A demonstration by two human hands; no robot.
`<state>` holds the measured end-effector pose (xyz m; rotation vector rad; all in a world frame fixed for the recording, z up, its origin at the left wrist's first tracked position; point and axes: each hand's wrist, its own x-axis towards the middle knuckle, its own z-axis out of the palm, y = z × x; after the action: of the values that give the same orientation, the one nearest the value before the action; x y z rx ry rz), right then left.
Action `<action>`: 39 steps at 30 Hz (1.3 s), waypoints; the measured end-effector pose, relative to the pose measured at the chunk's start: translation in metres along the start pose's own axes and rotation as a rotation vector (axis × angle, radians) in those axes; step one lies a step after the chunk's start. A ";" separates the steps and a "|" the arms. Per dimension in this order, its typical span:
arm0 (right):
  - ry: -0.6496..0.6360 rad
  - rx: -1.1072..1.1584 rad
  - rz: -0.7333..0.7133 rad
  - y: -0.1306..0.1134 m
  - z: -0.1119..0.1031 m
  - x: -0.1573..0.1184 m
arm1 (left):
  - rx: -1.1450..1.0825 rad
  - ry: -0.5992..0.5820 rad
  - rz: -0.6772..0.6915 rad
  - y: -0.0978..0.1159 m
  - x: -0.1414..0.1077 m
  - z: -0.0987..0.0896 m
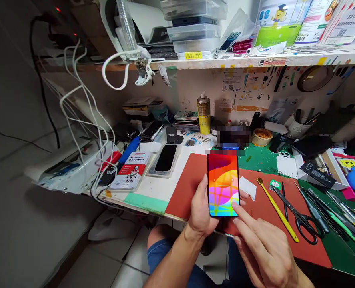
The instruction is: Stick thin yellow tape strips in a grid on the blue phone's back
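A smartphone (223,180) with a lit screen of red, orange, purple and cyan is tilted up over the front edge of the bench. My left hand (202,208) is closed around its left side and lower back, and some fingertips show past its right edge. The outstretched index finger of my right hand (264,240) touches the lower right of the screen. That hand holds nothing. Beneath the phone lies a reddish-brown mat (185,184). A white scrap of paper (248,188) is just right of the phone.
To the right lie a yellow brush (278,210), black scissors (303,222) and several tweezers (318,210). On the left are a dark phone on a clear case (165,158), a battery box (131,170) and hanging white cables (90,108). A spray can (204,114) stands behind, below a loaded shelf (243,58).
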<state>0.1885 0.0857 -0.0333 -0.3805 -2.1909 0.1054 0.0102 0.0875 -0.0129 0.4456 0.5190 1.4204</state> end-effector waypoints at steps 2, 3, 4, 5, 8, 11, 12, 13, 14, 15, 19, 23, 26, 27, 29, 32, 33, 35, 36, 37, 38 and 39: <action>0.004 0.002 -0.041 -0.002 -0.001 -0.003 | 0.007 0.002 -0.003 0.000 0.000 -0.002; -0.006 0.000 -0.055 -0.003 -0.001 -0.005 | 0.011 0.004 -0.001 0.000 0.000 -0.002; -0.015 -0.004 -0.062 -0.005 -0.002 -0.006 | 0.013 0.005 0.001 0.000 -0.001 -0.002; -0.019 -0.008 -0.062 -0.006 -0.002 -0.007 | 0.014 0.007 0.004 0.001 -0.001 -0.002; -0.013 -0.011 -0.041 -0.008 -0.003 -0.006 | 0.017 0.007 0.007 0.001 -0.002 -0.001; -0.037 -0.001 -0.071 -0.009 -0.004 -0.002 | 0.011 0.013 0.007 0.001 -0.003 -0.001; -0.056 0.000 -0.093 -0.009 -0.005 -0.001 | 0.005 0.015 0.007 0.000 -0.003 -0.002; -0.080 0.001 -0.113 -0.009 -0.005 0.000 | -0.003 0.016 0.004 0.000 -0.003 -0.002; -0.104 0.001 -0.128 -0.009 -0.004 0.001 | -0.010 0.016 -0.001 0.000 -0.004 -0.002; -0.126 -0.001 -0.136 -0.008 -0.004 0.001 | -0.017 0.014 -0.006 0.000 -0.004 -0.002; -0.172 -0.026 -0.122 -0.005 -0.001 -0.001 | -0.022 0.008 -0.021 0.000 -0.005 -0.001; -0.165 -0.052 -0.075 0.000 0.001 0.002 | -0.001 0.011 0.011 -0.001 -0.006 -0.001; -0.148 -0.042 -0.080 -0.001 -0.001 0.006 | 0.013 0.011 -0.005 -0.001 -0.006 -0.001; -0.138 -0.041 -0.089 -0.002 -0.003 0.007 | 0.018 0.008 -0.010 -0.001 -0.006 -0.001; -0.109 -0.057 -0.101 -0.004 -0.007 0.008 | 0.022 0.003 -0.010 -0.001 -0.006 -0.002; -0.058 -0.124 -0.106 -0.006 -0.015 0.010 | 0.015 -0.004 -0.008 -0.001 -0.006 -0.003; -0.049 -0.137 -0.107 -0.005 -0.017 0.012 | 0.014 -0.007 -0.009 -0.001 -0.006 -0.004; -0.050 -0.138 -0.107 -0.005 -0.019 0.016 | 0.013 -0.012 -0.020 -0.002 -0.007 -0.004; -0.058 -0.129 -0.107 -0.004 -0.019 0.018 | 0.011 -0.016 -0.028 -0.002 -0.008 -0.004; -0.069 -0.118 -0.106 -0.003 -0.018 0.020 | 0.008 -0.020 -0.035 -0.003 -0.008 -0.004; -0.081 -0.112 -0.106 -0.003 -0.018 0.021 | 0.007 -0.022 -0.041 -0.003 -0.008 -0.004; -0.091 -0.108 -0.106 -0.003 -0.018 0.021 | 0.006 -0.022 -0.042 -0.003 -0.009 -0.004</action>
<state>0.1897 0.0889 -0.0057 -0.3239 -2.3081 -0.0548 0.0093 0.0787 -0.0174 0.4518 0.5120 1.3722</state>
